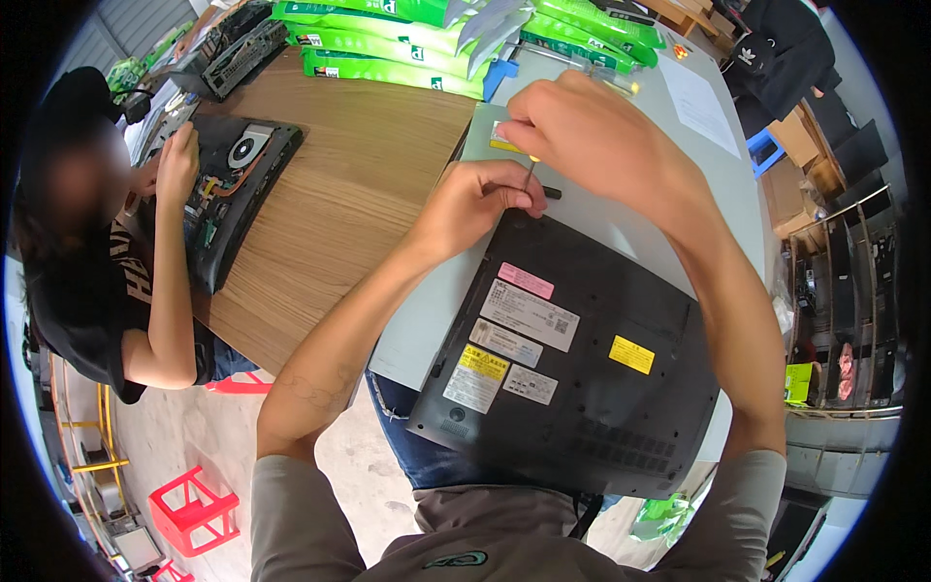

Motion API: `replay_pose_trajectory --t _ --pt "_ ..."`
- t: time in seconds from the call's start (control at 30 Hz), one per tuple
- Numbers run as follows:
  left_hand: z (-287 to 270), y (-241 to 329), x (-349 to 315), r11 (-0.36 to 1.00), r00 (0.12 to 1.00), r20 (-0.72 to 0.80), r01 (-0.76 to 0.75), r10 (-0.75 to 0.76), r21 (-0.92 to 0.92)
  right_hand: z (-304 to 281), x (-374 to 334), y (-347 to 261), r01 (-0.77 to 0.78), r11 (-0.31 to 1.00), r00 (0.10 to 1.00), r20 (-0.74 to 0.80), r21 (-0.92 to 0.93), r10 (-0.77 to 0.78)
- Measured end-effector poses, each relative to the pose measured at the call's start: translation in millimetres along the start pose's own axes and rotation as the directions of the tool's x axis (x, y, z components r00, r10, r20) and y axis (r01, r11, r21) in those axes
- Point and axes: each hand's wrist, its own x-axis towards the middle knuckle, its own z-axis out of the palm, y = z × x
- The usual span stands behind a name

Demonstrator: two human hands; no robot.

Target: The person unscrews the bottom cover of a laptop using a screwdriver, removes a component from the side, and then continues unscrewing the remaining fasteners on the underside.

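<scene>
A black laptop (592, 301) lies bottom side up in front of me, partly over the near table edge, with labels on its case. Above its far left corner, my right hand (592, 121) is closed round a screwdriver (530, 175). Its thin shaft points down, and most of the handle is hidden in my fist. My left hand (475, 204) pinches around the lower shaft at that corner; the fingers cover the tip. Just right of those fingertips is a small black piece (553, 193), lying on the grey tabletop (417, 335).
At left, another person (160, 242) works on an opened laptop (238, 184) on the wooden tabletop (359, 145). Green packages (388, 48) are piled along the back. A red stool (194, 509) stands on the floor; a wire rack (844, 291) stands at right.
</scene>
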Motion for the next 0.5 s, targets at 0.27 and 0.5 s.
replay_pose_trajectory --t 0.27,0.5 --pt "3 5 4 0.993 0.994 0.023 0.109 -0.109 -0.034 -2 -29 20 0.011 0.976 1.0 -0.004 0.219 -0.011" --pt "3 1 4 0.999 0.998 0.026 0.051 -0.051 -0.014 -15 -16 27 0.094 0.973 0.976 0.175 0.213 -0.132"
